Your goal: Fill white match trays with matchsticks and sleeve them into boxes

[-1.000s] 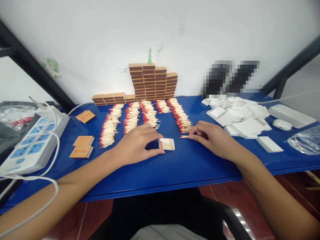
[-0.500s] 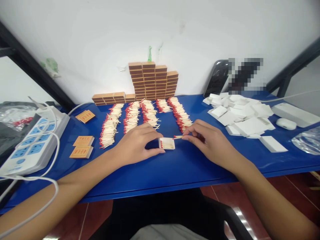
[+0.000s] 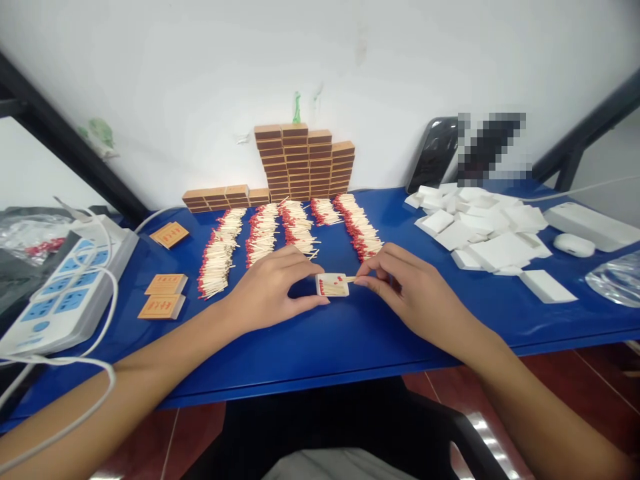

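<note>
My left hand (image 3: 280, 283) grips the left end of a small white matchbox tray (image 3: 332, 276) between thumb and fingers. Several red-headed matches lie side by side in the tray's near part. At the tray's right end, my right hand (image 3: 400, 280) pinches a few matches (image 3: 350, 279) by their plain ends. Their red heads are over the inside of the tray, pointing left. Just behind my right hand ends a long row of loose matches (image 3: 357, 227); another row of matches (image 3: 263, 233) runs behind my left hand.
Matchboxes stand in a stack (image 3: 305, 163) against the wall. Orange matchbox sleeves (image 3: 163, 307) lie at the left near a power strip (image 3: 65, 280) and its cables. White trays (image 3: 500, 240) are heaped at the right, beside an earphone case (image 3: 574, 245). A phone (image 3: 433, 155) leans on the wall.
My right hand has moved left, bringing the matches from beside the tray to over its inside. My left hand keeps its hold on the tray.
</note>
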